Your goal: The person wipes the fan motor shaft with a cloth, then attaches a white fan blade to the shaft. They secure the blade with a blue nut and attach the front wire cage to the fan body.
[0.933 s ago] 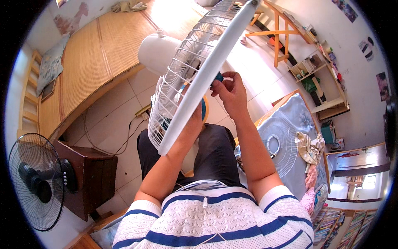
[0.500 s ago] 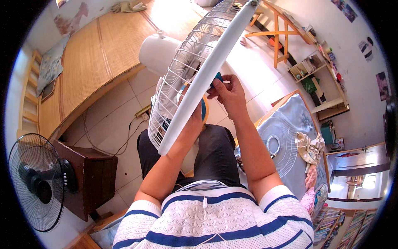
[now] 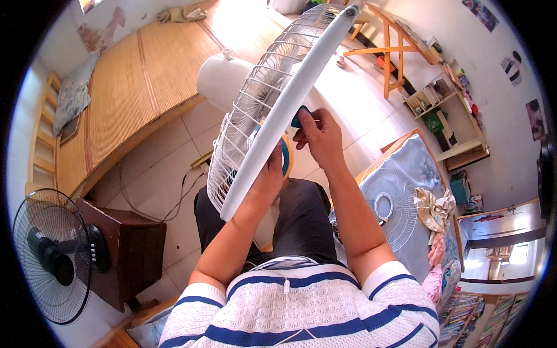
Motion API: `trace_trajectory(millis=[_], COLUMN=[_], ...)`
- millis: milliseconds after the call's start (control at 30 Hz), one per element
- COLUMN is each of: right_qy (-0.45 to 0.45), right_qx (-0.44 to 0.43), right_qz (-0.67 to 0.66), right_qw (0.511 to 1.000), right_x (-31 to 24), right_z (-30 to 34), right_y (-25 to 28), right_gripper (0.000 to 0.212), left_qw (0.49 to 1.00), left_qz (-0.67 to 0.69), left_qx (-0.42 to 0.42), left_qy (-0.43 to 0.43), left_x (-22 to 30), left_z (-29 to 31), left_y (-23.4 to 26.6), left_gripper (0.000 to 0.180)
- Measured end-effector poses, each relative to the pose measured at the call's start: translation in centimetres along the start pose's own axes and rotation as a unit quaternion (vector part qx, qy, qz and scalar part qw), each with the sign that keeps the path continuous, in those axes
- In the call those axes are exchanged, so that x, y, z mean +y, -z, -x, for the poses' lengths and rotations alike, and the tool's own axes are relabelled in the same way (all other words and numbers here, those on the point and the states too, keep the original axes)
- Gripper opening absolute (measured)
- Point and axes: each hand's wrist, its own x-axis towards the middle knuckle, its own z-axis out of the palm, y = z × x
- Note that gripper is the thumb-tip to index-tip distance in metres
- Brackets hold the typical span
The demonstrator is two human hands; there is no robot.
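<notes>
Hands sit high in my view, both arms bent and reaching up from the striped shirt over dark trousers. My left hand (image 3: pixel 268 177) is behind the white fan guard (image 3: pixel 272 110), palm toward its rim, gripping it from the rear; the fingers are hidden, so I can't see exactly how they close. My right hand (image 3: pixel 321 136) is raised just right of the rim, fingers curled and pinching a small teal clip (image 3: pixel 300 115) against the guard's edge. The guard stands tilted over my lap, running from lower left to upper right, with the fan's white motor housing (image 3: pixel 223 81) behind it. A second grille (image 3: pixel 387 206) lies flat on the blue-grey cloth at my right. 1 black fan (image 3: pixel 49 255) stands far left.
</notes>
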Motion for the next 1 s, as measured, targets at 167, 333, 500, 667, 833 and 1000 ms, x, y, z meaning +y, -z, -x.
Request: trace_trajectory(millis=[167, 333, 500, 667, 833, 1000], right_qy=[0.065, 0.164, -0.028, 0.083, -0.02, 0.014], right_qx=[0.07, 0.074, 0.001, 0.081, -0.004, 0.044], right_qz=[0.063, 0.014, 0.033, -0.029, -0.066, -0.062], right_qw=[0.993, 0.984, 0.999, 0.993, 0.998, 0.997], right_x=[-0.7, 0.2, -0.2, -1.0, -1.1, -0.2], right_z=[0.4, 1.0, 0.0, 1.2, 1.2, 0.5], right_y=[-0.4, -1.2, 0.2, -1.2, -0.4, -0.4], right_gripper=[0.038, 0.039, 0.041, 0.041, 0.042, 0.038], left_qw=[0.994, 0.998, 0.998, 0.995, 0.999, 0.998], left_qz=[-0.08, -0.034, -0.037, -0.06, -0.028, -0.025], left_qx=[0.025, 0.007, 0.022, 0.024, 0.009, 0.02], left_qy=[-0.075, -0.045, -0.054, -0.075, -0.039, -0.049], left_x=[-1.3, -1.6, -1.7, -1.4, -0.9, -1.0], left_z=[0.2, 0.2, 0.4, 0.2, 0.2, 0.0], left_y=[-0.3, -0.3, -0.5, -0.4, 0.0, -0.4], left_gripper=[0.029, 0.031, 0.03, 0.03, 0.03, 0.03])
